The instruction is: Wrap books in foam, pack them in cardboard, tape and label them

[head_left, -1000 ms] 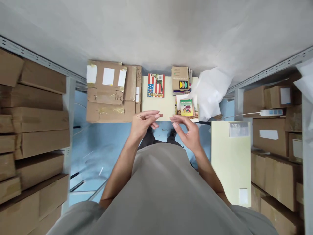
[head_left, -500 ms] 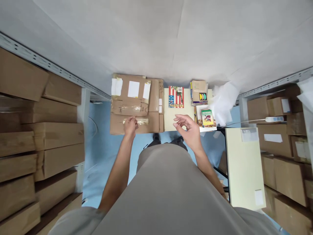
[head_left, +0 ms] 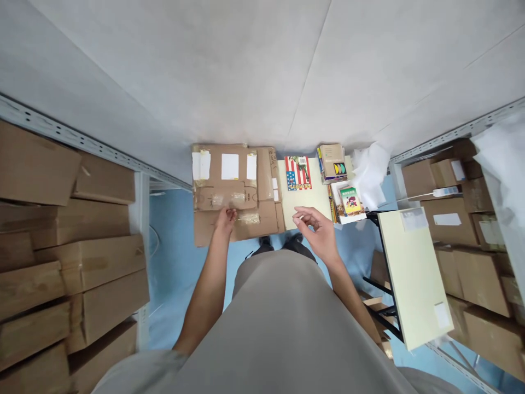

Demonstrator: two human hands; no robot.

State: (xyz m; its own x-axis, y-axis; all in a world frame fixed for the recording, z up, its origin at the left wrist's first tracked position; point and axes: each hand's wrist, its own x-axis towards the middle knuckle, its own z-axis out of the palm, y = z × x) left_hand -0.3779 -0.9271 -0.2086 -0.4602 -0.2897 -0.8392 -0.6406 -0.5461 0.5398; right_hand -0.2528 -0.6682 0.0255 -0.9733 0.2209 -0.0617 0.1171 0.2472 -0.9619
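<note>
Left hand [head_left: 225,220]: fingers partly curled, seen over the near part of the flattened cardboard [head_left: 246,191]; small at this range, so contact or a light grip cannot be told. Right hand [head_left: 315,229]: thumb and fingers apart in a loose curve, nothing in hold, fingertips over the near edge of the table [head_left: 318,200]. Positions, left to right: cardboard lies under and beyond the left hand, pieces overlapping, white labels on the far part; the stars-and-stripes book [head_left: 298,173] lies flat just right of the cardboard, beyond the right fingertips; a book stack [head_left: 333,161] stands far right of it, with a smaller book pile [head_left: 350,202] nearer, right of the right hand. Edges: blue floor [head_left: 168,268] runs between the left boxes [head_left: 110,268] and the cardboard; a strip of tabletop separates book and right hand; white sheeting [head_left: 370,175] bounds the right end, and a side table [head_left: 414,279] stands apart, right of the right forearm.
</note>
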